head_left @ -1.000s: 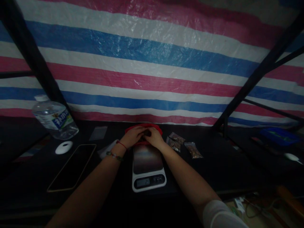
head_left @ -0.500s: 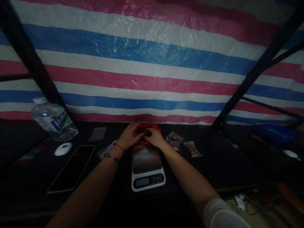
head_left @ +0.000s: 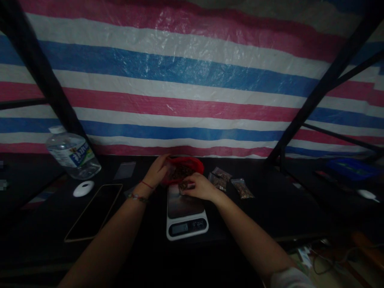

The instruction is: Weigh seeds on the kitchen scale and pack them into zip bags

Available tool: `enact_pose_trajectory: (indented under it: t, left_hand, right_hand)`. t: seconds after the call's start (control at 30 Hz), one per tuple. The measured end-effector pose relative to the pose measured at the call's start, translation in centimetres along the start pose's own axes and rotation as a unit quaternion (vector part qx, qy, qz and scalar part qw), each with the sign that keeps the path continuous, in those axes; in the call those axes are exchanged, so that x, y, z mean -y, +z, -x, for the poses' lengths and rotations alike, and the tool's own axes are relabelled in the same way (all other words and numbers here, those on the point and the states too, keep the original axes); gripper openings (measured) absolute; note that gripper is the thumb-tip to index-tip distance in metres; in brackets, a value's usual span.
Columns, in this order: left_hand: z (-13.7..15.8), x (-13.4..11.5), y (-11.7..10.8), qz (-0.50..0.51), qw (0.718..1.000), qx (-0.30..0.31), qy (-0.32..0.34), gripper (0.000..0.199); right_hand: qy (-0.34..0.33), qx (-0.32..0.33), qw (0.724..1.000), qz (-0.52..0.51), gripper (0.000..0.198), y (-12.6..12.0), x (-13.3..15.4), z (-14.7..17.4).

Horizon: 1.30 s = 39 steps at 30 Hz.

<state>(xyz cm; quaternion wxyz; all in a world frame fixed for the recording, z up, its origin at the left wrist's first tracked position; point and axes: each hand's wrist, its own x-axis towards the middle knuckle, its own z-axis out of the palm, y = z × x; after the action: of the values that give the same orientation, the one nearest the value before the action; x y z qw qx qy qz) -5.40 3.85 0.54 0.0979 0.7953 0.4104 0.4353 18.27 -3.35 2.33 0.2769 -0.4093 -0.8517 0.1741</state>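
A red container (head_left: 196,163) with an oval rim holds many small brown pieces (head_left: 181,172), at the back of the kitchen scale (head_left: 186,206). At its left rim, my left hand (head_left: 155,174) is closed round the edge; a hazy, clear patch shows beside those fingers. My right hand (head_left: 199,187) is closed in a pinch over the rear of the scale's plate, just in front of the container. Brown bits (head_left: 183,186) show at its fingertips; whether a clear bag is round them, I cannot tell. The scale's display is lit, its digits too dim to read.
Filled zip bags (head_left: 242,188) lie right of the scale. On the left are an empty zip bag (head_left: 125,170), a phone (head_left: 94,212), a white mouse (head_left: 83,188) and a large water bottle (head_left: 73,154). Black frame posts (head_left: 295,124) and a striped sheet (head_left: 186,108) stand behind.
My right hand has come out of the red container toward me, over the scale, with brown bits at its fingertips. My left hand has shifted slightly left, uncovering the container's contents.
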Motion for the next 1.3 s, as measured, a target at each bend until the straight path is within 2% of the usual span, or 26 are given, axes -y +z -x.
enact_pose_trajectory:
  t: [0.07,0.17,0.23,0.3,0.47,0.53,0.63,0.77,0.9,0.97,1.07,1.13,1.2,1.3]
  left_hand:
    - [0.0,-0.1,-0.2,0.019,1.0,0.003,0.012,0.051]
    - [0.0,-0.6,-0.3,0.018,0.999,0.005,0.038,0.055]
    - [0.0,-1.1,-0.3,0.019,0.999,0.0,0.048,0.058]
    - [-0.1,-1.5,-0.2,0.026,0.998,-0.011,0.054,0.059]
    - [0.0,-2.3,-0.1,0.01,0.996,-0.024,0.086,0.058]
    - [0.0,-2.4,-0.1,0.003,0.996,-0.037,0.082,0.052]
    - [-0.2,-2.0,-0.5,0.033,0.998,-0.055,0.025,0.045]
    - [-0.6,-0.5,-1.1,0.124,0.989,-0.024,-0.074,0.042]
    - [-0.3,0.3,-0.8,0.195,0.97,-0.039,-0.142,0.044]
    - [0.0,0.1,-0.4,0.205,0.963,-0.063,-0.16,0.044]
    - [0.5,-0.5,-0.1,0.184,0.963,-0.085,-0.176,0.044]
    - [0.6,-0.9,-0.2,0.156,0.969,-0.088,-0.17,0.043]
    - [0.7,-1.3,-0.5,0.107,0.981,-0.095,-0.134,0.042]
    - [0.8,-2.1,-1.1,-0.003,0.997,-0.081,-0.012,0.043]
  right_hand:
    - [-0.018,0.023,1.0,0.005,0.036,-0.1,0.2,0.2]
    - [-0.056,-0.019,0.998,-0.032,0.044,-1.2,0.2,-1.0]
    - [-0.071,-0.065,0.993,-0.069,0.033,-2.0,0.2,-2.5]
    - [-0.076,-0.078,0.991,-0.076,0.029,-2.4,0.3,-4.2]
    - [-0.072,0.024,0.997,-0.02,0.025,-1.7,0.8,-7.5]
    - [-0.049,0.039,0.998,-0.004,0.024,-1.3,0.6,-8.0]
    - [-0.005,0.015,0.999,-0.028,0.027,-0.9,-0.1,-8.0]
    - [0.041,-0.058,0.992,-0.104,0.028,-0.6,-1.6,-6.8]
    - [0.085,-0.059,0.984,-0.142,0.02,-0.3,-2.2,-5.3]
    - [0.082,-0.062,0.986,-0.133,0.021,-0.2,-2.1,-4.9]
    - [0.042,-0.084,0.989,-0.118,0.032,0.3,-2.0,-4.7]
    - [0.019,-0.099,0.987,-0.123,0.035,0.8,-2.0,-4.7]
    - [0.015,-0.113,0.984,-0.136,0.036,1.3,-2.0,-4.7]
    - [0.02,-0.133,0.981,-0.139,0.04,1.6,-1.6,-4.7]
